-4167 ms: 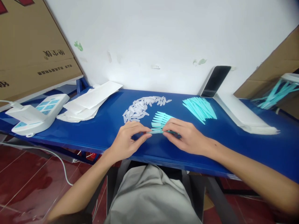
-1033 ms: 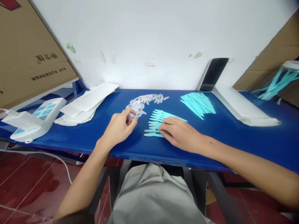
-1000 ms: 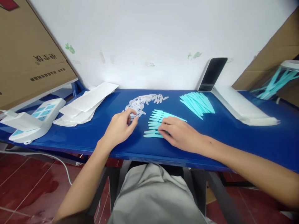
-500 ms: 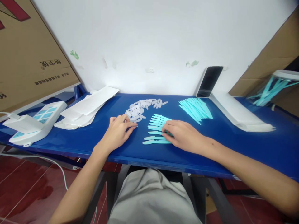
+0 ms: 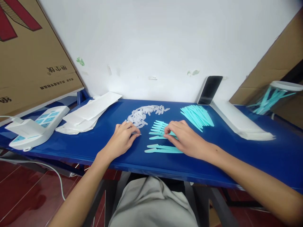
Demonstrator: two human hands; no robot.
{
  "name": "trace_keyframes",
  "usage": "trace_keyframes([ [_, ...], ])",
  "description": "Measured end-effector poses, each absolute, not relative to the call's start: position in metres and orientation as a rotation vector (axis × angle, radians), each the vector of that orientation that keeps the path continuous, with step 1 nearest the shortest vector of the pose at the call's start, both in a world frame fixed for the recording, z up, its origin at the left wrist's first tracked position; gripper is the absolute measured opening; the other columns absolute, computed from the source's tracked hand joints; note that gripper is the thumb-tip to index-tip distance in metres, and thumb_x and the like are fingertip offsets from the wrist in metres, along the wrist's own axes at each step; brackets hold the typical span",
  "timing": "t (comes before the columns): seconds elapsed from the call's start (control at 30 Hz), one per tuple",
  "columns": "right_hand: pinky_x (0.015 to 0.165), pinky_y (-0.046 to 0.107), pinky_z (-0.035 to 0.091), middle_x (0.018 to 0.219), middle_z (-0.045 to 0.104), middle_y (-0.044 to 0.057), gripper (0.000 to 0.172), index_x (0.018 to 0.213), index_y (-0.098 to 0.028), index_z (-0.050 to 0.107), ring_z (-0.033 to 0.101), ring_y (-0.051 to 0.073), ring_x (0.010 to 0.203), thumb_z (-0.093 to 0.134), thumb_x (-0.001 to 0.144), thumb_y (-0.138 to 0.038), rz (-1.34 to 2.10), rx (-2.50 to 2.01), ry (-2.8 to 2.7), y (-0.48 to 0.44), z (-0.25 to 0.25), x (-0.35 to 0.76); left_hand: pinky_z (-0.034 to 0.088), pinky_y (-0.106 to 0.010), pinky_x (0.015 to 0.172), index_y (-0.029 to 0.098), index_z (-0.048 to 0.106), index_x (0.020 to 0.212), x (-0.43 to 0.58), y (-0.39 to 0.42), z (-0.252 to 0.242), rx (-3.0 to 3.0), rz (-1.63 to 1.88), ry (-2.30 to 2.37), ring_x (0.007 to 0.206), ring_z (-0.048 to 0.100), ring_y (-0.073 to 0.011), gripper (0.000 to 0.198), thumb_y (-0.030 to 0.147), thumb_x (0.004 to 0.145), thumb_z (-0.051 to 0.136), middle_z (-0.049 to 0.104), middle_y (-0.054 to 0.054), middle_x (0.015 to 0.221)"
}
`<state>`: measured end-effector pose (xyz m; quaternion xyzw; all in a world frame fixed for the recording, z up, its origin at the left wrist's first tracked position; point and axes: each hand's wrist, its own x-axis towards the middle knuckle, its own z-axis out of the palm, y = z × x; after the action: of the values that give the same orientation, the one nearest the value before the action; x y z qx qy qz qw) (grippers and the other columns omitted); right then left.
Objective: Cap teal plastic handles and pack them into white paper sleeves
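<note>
My left hand (image 5: 123, 137) rests on the blue table by a heap of small whitish translucent blade caps (image 5: 138, 116). Its thumb and forefinger are closed on one cap, whose pale tip barely shows. To the right, teal eyebrow razors (image 5: 158, 127) lie fanned in a row, blade ends leftward. My right hand (image 5: 181, 135) is over their handles, thumb and forefinger pinched at a razor (image 5: 155, 137) in this row. Two razors (image 5: 163, 148) lie nearer the table's front edge, apart from the row. A bigger pile of teal razors (image 5: 197, 116) lies beyond my right hand.
White paper sheets (image 5: 92, 110) and a power strip (image 5: 50, 118) with a plugged-in white adapter (image 5: 25, 127) lie on the left. A phone (image 5: 210, 90) leans against the wall, beside a long white packet (image 5: 243, 124). A clear tub (image 5: 267, 99) of teal sticks stands far right.
The view has tilted up slightly. My right hand has moved a little away from the two nearest razors, which show more of their handles. My left hand stays by the caps.
</note>
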<state>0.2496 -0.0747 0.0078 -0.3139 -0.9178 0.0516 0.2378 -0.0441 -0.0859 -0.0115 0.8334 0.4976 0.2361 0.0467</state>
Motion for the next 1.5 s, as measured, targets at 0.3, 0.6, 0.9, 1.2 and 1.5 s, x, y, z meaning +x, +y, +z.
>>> trace_keyframes([
  [0.3, 0.061, 0.029, 0.043, 0.096, 0.068, 0.007, 0.015, 0.115, -0.02, 0.053, 0.06, 0.017, 0.071, 0.04, 0.109, -0.025, 0.07, -0.742, -2.435, -0.08, 0.001, 0.246, 0.053, -0.028, 0.074, 0.017, 0.07, 0.111, -0.022, -0.094, -0.002, 1.776, 1.367, 1.262, 0.075, 0.066, -0.0164, 0.035, 0.049, 0.097, 0.064, 0.069, -0.003, 0.081],
  [0.6, 0.059, 0.028, 0.039, 0.091, 0.068, 0.005, 0.016, 0.108, -0.019, 0.058, 0.056, 0.014, 0.066, 0.043, 0.107, -0.025, 0.06, -0.747, -2.447, -0.08, 0.001, 0.249, 0.057, -0.031, 0.082, 0.018, 0.076, 0.088, -0.015, -0.097, -0.005, 1.714, 1.37, 1.19, 0.086, 0.074, -0.0212, 0.026, 0.042, 0.084, 0.083, 0.079, -0.007, 0.09],
  [0.9, 0.064, 0.028, 0.042, 0.092, 0.072, 0.005, 0.015, 0.105, -0.02, 0.061, 0.063, 0.016, 0.074, 0.047, 0.106, -0.026, 0.187, -0.768, -2.458, -0.082, 0.002, 0.248, 0.058, -0.03, 0.072, 0.02, 0.081, 0.083, -0.005, -0.105, -0.005, 1.902, 1.195, 1.232, 0.079, 0.074, -0.0218, 0.02, 0.04, 0.086, 0.079, 0.08, -0.005, 0.084],
  [1.2, 0.076, 0.034, 0.049, 0.096, 0.07, 0.009, 0.02, 0.109, -0.019, 0.066, 0.063, 0.021, 0.087, 0.048, 0.107, -0.026, 0.205, -0.8, -2.511, -0.077, 0.001, 0.246, 0.047, -0.033, 0.08, 0.02, 0.072, 0.073, -0.017, -0.094, 0.002, 2.33, 1.136, 1.501, 0.077, 0.064, -0.019, 0.036, 0.045, 0.097, 0.062, 0.072, -0.003, 0.077],
  [1.5, 0.077, 0.037, 0.053, 0.098, 0.075, 0.009, 0.022, 0.117, -0.018, 0.072, 0.067, 0.024, 0.093, 0.056, 0.102, -0.024, 0.307, -0.838, -2.565, -0.074, -0.006, 0.247, 0.045, -0.032, 0.076, 0.021, 0.065, 0.14, -0.053, -0.079, -0.01, 2.494, 0.748, 1.756, 0.08, 0.059, -0.021, 0.045, 0.041, 0.105, 0.046, 0.06, -0.006, 0.09],
])
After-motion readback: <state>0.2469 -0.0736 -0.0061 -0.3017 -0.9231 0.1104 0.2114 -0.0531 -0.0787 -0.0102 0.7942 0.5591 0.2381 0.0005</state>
